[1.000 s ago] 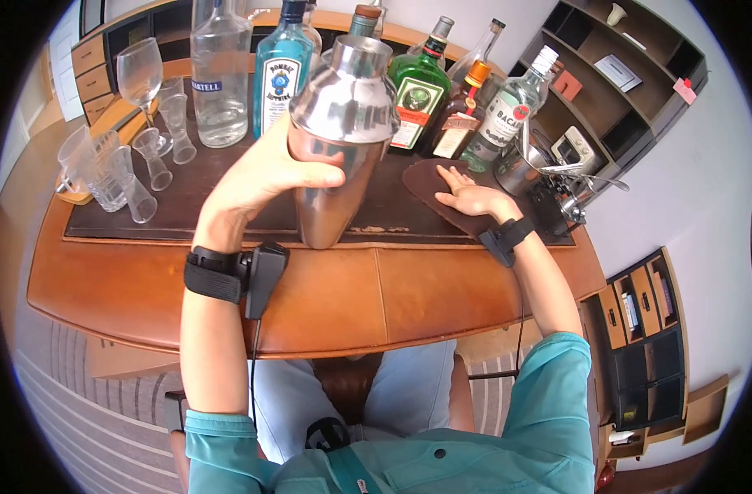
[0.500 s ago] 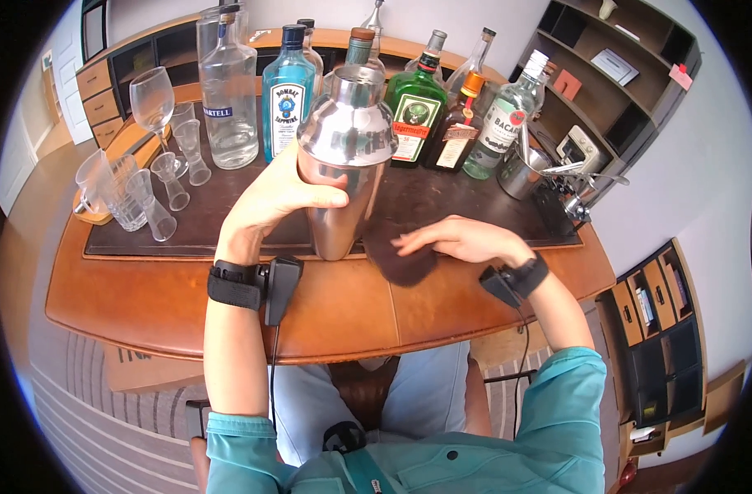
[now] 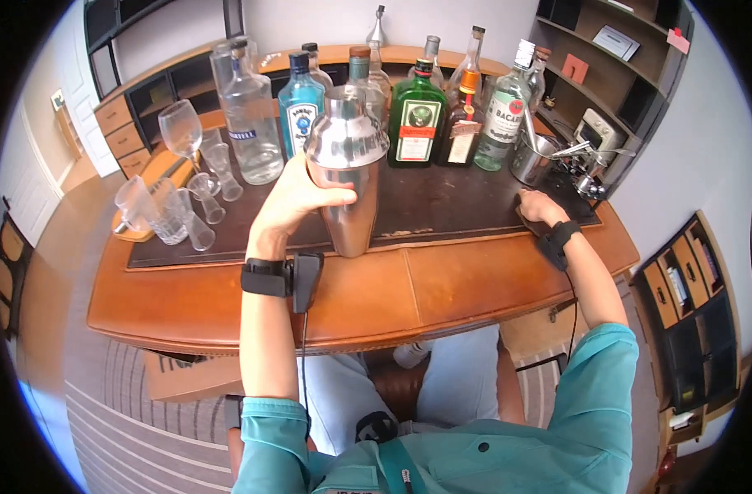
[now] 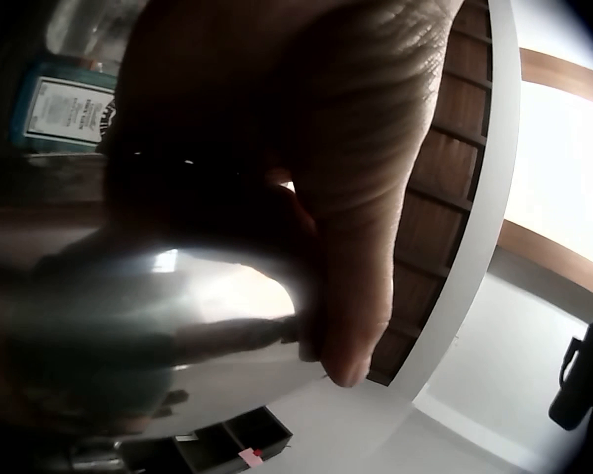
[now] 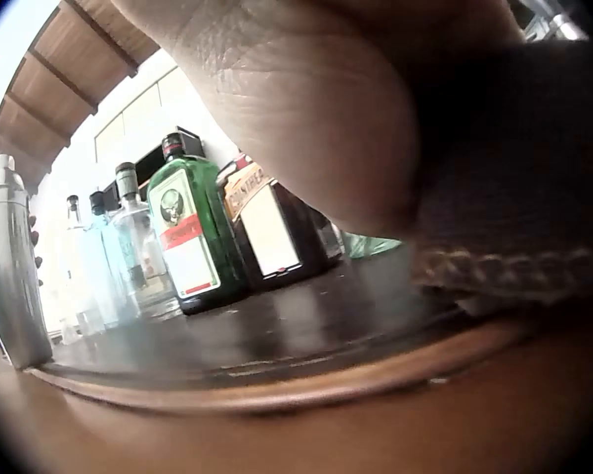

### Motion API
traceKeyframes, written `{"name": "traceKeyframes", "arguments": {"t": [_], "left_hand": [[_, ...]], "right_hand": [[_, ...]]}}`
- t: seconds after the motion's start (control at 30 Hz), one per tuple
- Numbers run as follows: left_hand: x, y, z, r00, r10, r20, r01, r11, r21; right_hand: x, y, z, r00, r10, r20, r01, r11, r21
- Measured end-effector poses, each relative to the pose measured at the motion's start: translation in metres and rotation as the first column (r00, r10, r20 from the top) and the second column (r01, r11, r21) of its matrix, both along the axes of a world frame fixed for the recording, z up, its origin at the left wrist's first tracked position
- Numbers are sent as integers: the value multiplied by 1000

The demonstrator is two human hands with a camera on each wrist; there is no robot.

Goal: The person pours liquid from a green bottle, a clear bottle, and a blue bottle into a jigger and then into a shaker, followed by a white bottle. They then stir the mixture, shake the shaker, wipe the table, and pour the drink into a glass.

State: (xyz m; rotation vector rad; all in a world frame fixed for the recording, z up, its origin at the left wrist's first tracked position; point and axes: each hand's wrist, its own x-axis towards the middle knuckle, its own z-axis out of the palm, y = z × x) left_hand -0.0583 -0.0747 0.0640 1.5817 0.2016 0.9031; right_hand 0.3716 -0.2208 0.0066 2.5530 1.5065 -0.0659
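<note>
My left hand point(image 3: 298, 198) grips a steel cocktail shaker point(image 3: 349, 142) round its body, thumb across the front. The shaker stands upright near the front edge of the dark desk mat point(image 3: 450, 206). In the left wrist view its shiny side point(image 4: 208, 306) fills the lower left under the thumb. At the right end of the mat, my right hand point(image 3: 542, 207) has its fingers curled on a dark brown leather pad point(image 5: 519, 188) with a stitched edge. Most of the pad is hidden under that hand in the head view. A steel cup point(image 3: 534, 160) with bar tools stands just behind.
Behind the shaker stand several bottles, among them a green one point(image 3: 415, 123), a blue one point(image 3: 300, 107) and a clear one point(image 3: 499, 123). Several glasses point(image 3: 201, 230), a wine glass point(image 3: 181, 130) and a wooden board point(image 3: 149, 181) are at the left. Bar tools point(image 3: 591, 177) lie at the right.
My right hand went from lying flat on the leather pad, slid it toward the front middle, then back to the right, fingers now curled. The left hand keeps hold of the shaker.
</note>
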Motion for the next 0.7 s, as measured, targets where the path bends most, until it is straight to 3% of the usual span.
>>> {"name": "traceKeyframes", "arguments": {"t": [0.1,0.2,0.23,0.3,0.33,0.37,0.43,0.47,0.5,0.53,0.57,0.6,0.63,0.7], "left_hand": [[-20,-8,11,996,87,-37,-86,996,18],[-53,-9,25,946,316,-70,-308,946,102],[-62,-13,32,921,384,-61,-369,912,177],[-82,-28,51,854,507,-116,-481,854,196],[-89,-29,53,820,568,-63,-539,805,247],[-99,-26,55,757,643,-113,-593,750,295],[-111,-33,61,704,704,-97,-642,689,337],[-113,-36,62,678,731,-79,-669,657,347],[-117,-36,61,694,718,-52,-653,658,375],[-120,-42,63,665,742,-84,-665,639,385],[-122,-48,67,632,767,-112,-679,618,396],[-122,-51,69,670,738,-76,-646,631,430],[-124,-54,70,704,709,-47,-615,641,460],[-134,-51,73,712,698,-73,-594,655,466]], "right_hand": [[-65,34,15,978,179,-108,-172,983,67],[-114,92,-10,895,430,-118,-398,890,224],[-138,107,-15,863,497,-88,-458,844,280],[-168,159,-51,684,727,-59,-657,649,384],[-232,142,7,763,586,-274,-588,805,83],[-267,145,4,758,593,-272,-578,804,142],[-337,138,19,621,726,-294,-737,669,97],[-366,135,7,507,831,-231,-795,554,249],[-397,130,15,385,841,-380,-855,480,196],[-419,126,-1,164,894,-418,-864,335,376],[-433,119,4,9,852,-523,-843,288,455],[-438,112,8,-130,837,-531,-767,254,589],[-437,112,12,-48,824,-565,-771,329,545],[-406,105,23,-6,945,-327,-726,221,651]]}}
